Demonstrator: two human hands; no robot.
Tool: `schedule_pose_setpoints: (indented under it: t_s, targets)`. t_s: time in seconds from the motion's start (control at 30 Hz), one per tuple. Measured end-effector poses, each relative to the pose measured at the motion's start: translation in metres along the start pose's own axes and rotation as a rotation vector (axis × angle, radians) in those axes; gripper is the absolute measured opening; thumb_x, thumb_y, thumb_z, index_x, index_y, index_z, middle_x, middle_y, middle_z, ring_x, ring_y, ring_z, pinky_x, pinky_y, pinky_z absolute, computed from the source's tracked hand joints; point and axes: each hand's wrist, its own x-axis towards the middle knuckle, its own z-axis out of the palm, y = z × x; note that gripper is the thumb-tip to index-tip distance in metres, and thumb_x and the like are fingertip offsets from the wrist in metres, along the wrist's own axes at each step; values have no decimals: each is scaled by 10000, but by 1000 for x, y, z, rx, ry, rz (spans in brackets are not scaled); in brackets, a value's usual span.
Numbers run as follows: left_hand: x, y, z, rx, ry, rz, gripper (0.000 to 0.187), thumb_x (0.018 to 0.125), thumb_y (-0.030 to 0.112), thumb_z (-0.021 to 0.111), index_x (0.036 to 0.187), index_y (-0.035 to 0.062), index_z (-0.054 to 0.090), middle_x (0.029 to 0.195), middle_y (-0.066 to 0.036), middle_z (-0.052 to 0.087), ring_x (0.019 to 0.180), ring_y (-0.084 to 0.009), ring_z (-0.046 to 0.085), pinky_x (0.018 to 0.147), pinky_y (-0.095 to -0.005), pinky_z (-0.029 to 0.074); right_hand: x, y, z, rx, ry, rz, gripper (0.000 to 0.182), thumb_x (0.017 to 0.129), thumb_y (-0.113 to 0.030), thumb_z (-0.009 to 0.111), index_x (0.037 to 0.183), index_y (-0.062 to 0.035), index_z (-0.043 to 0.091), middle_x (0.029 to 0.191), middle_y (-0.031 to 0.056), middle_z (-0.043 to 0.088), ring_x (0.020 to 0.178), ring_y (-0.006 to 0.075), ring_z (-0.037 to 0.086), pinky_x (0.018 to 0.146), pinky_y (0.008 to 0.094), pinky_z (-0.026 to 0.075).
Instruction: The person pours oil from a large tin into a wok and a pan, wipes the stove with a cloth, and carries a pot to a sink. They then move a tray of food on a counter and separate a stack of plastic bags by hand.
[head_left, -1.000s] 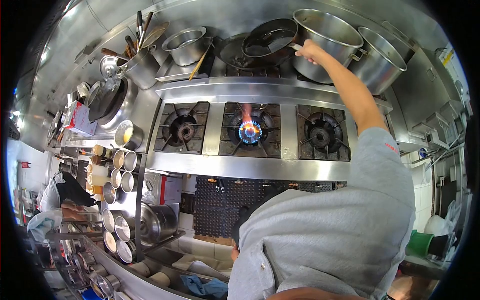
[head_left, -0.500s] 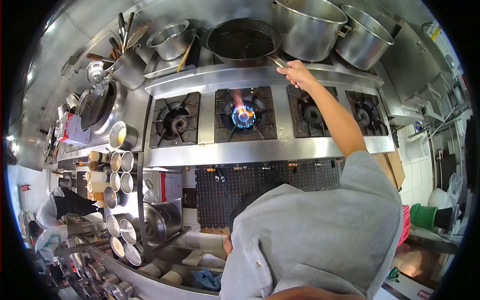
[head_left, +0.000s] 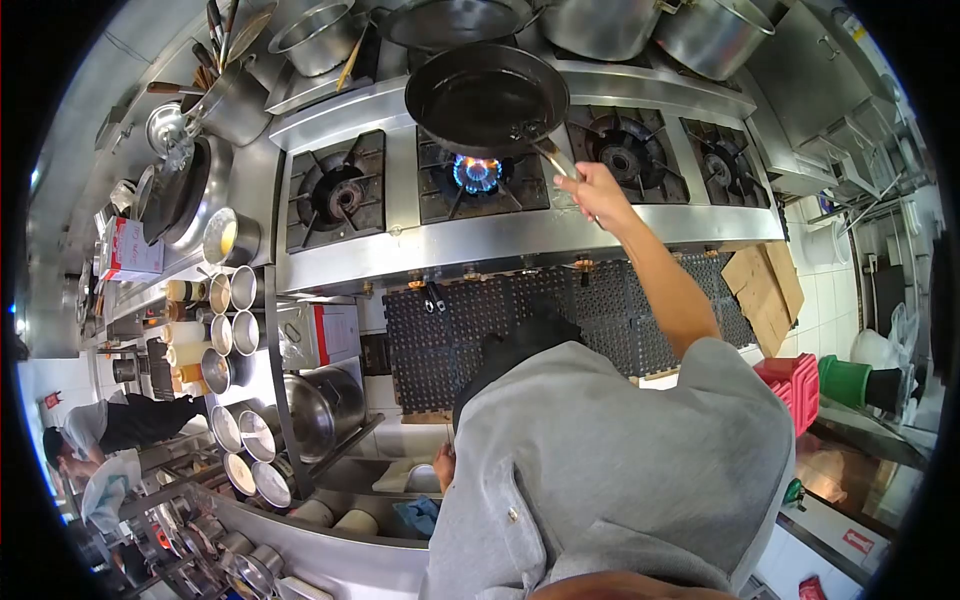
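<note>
The right hand [head_left: 594, 194] had its fingers wrapped around the long silver metal handle [head_left: 551, 153] of a round black metal pan [head_left: 480, 90]. The pan was over the back of a bright blue flame [head_left: 477, 174], and the handle probably helped keep the hand away from the heat. The left hand [head_left: 445, 466] was low beside the grey cloth shirt [head_left: 620, 450]; too little showed to tell whether its fingers were open or closed. The shiny steel stove [head_left: 440, 233] had black iron grates [head_left: 313, 222]. Big silver metal pots [head_left: 708, 45] stood behind, and a black mat full of holes [head_left: 450, 345] lay below.
</note>
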Motion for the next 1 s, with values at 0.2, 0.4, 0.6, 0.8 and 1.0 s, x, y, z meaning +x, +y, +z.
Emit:
schedule_pose_setpoints:
  t_s: [0.2,0.4,0.6,0.8,1.0]
  targets:
    - [-13,-3,-2,1,6,-16,371,888,325,509,902,-25,631,846,-115,644,790,-188,578,716,-323,440,-13,38,11,-78,22,14,238,809,-241,656,772,-41,534,510,-7,449,363,80,386,316,258,295]
    - [-43,13,30,367,-74,180,362,897,319,487,921,-7,643,832,-114,645,799,-177,572,718,-319,440,5,87,26,-85,10,5,255,798,-247,666,805,-22,547,478,25,463,360,114,437,328,296,335]
    - [-71,-4,51,322,-58,72,365,905,321,474,924,-4,640,817,-121,644,807,-169,570,725,-314,439,44,145,44,-286,55,-48,310,802,-292,642,829,3,549,569,120,559,451,221,555,433,362,434]
    - [-103,-28,80,248,-21,118,327,900,303,484,874,15,637,774,-81,635,710,-157,549,664,-302,434,55,131,32,-376,-65,-23,340,816,-328,614,884,-3,539,620,122,593,503,220,593,485,354,460]
    - [-111,-36,110,242,-14,94,322,898,302,487,870,18,636,762,-74,628,695,-153,541,649,-298,430,61,122,14,-374,-283,10,379,812,-347,618,924,5,531,632,103,601,527,202,598,502,350,461]
